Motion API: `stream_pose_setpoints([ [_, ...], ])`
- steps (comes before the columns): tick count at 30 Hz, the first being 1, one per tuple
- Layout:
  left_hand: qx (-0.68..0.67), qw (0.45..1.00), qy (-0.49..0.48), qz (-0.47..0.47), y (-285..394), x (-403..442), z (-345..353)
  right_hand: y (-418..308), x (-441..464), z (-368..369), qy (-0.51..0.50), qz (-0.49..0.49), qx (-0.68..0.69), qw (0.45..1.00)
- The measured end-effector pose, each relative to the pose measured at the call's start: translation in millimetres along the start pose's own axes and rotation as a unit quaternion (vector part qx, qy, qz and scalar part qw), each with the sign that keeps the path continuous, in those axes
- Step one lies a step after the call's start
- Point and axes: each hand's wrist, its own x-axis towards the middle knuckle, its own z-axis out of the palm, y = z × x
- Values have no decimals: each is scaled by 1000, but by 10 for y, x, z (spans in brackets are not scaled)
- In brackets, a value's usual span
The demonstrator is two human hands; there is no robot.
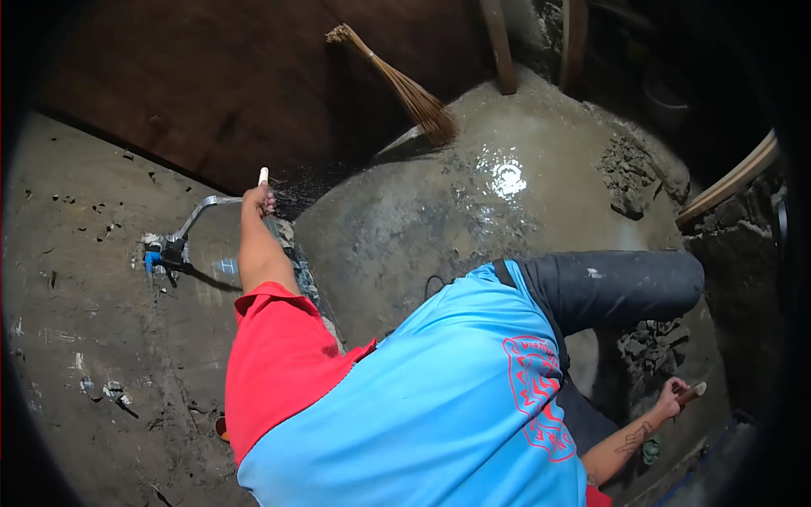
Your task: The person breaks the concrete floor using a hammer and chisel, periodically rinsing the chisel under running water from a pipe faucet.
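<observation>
My left hand [258, 199] is closed at the end of a metal faucet spout [201, 209]. A narrow, pale-ended piece [263, 175] sticks up from its fingers; the rest is hidden. Water [311, 188] sprays out to the right of this hand. At the lower right, my right hand [672, 399] is closed around a short brown handle-like piece [693, 394] with a pale end. What it belongs to does not show. The faucet has a black body [175, 251] and a blue part [152, 259] on the grey surface.
A stick broom [397, 84] leans against the dark brown panel [211, 76]. The wet grey floor [397, 228] shines under a light. Rubble [627, 173] lies at the right, with more rubble [650, 346] beyond my bent knee [625, 283]. Wooden posts [498, 46] stand at the back.
</observation>
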Motion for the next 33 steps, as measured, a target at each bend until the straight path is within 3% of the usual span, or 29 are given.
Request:
stream_pose_setpoints([
  [1, 114, 990, 70, 52, -2, 42, 41, -40, 23, -29, 0, -1, -5, 1000],
  [3, 362, 874, 267, 187, 44, 32, 110, -87, 58, -85, -11, -26, -7, 1000],
  [6, 402, 854, 227, 242, 137, -311, 164, -124, 126, -125, -19, -34, -17, 999],
  [7, 473, 827, 179, 245, 232, -659, 165, -138, 147, -147, -39, -27, -8, 999],
  [9, 542, 798, 166, 205, 263, -648, 113, -112, 174, -118, -18, -10, -5, 1000],
  [10, 543, 798, 166, 203, 213, -502, 87, -102, 184, -95, 2, 6, 0, 1000],
  [12, 325, 897, 278, 113, 95, -117, 59, -59, 168, -75, -1, 21, 19, 1000],
  [15, 336, 890, 294, 91, 243, -1053, 201, -59, 216, -91, -8, 39, 33, 999],
  [17, 361, 868, 309, 141, 48, -718, 119, -44, 269, -106, -13, 44, 28, 999],
  [19, 407, 837, 220, 291, -22, -455, 2, -39, 297, -116, -24, 59, 35, 997],
  [21, 418, 839, 181, 296, -54, -435, -2, -30, 303, -126, -26, 54, 40, 997],
  [24, 319, 885, 203, 272, -143, -504, 39, 0, 271, -125, -17, 43, 41, 998],
  [26, 521, 834, 125, 131, -209, -593, 40, -18, 237, -133, -7, 35, 36, 999],
  [29, 524, 835, 157, 59, -77, -1350, 124, -62, 277, -140, -17, 54, 27, 998],
  [31, 484, 836, 237, 103, 44, -1524, 102, -42, 305, -126, -3, 30, 14, 999],
  [33, 480, 816, 217, 240, 171, -1671, -46, 3, 294, -100, 8, 21, 13, 1000],
])
